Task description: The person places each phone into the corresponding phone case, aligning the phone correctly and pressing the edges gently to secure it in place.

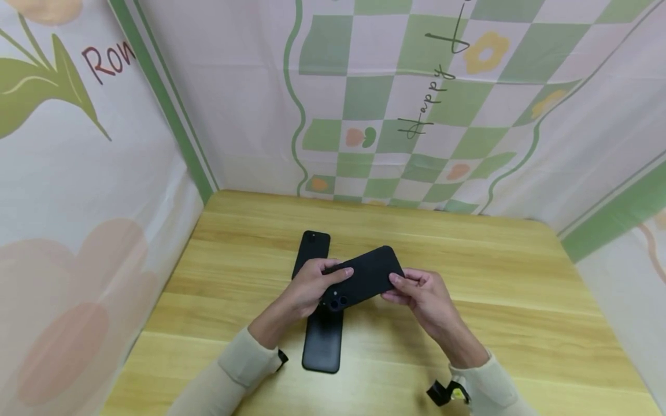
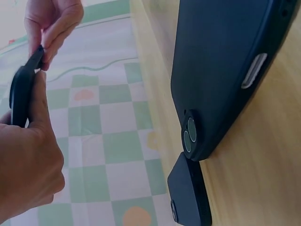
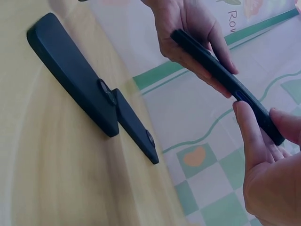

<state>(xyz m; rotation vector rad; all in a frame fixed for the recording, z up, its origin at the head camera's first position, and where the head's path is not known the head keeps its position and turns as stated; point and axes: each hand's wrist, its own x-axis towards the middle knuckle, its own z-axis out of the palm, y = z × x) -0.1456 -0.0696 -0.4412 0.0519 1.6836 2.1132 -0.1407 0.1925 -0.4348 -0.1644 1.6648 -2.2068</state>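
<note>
A black phone with camera lenses at its lower left corner is held tilted above the table by both hands. My left hand grips its left end, thumb on the back. At the opposite end, my right hand pinches the corner between thumb and fingers. Edge-on in the right wrist view, the held phone shows a small bluish spot along its side. Beneath it a second black phone lies on the table, partly covered. Beyond the left hand lies a third black phone, its lower part hidden.
The light wood table carries the two lying phones, close together left of its middle. A patterned cloth hangs behind the table's far edge and along both sides. Dark straps stick out at the sleeve cuffs.
</note>
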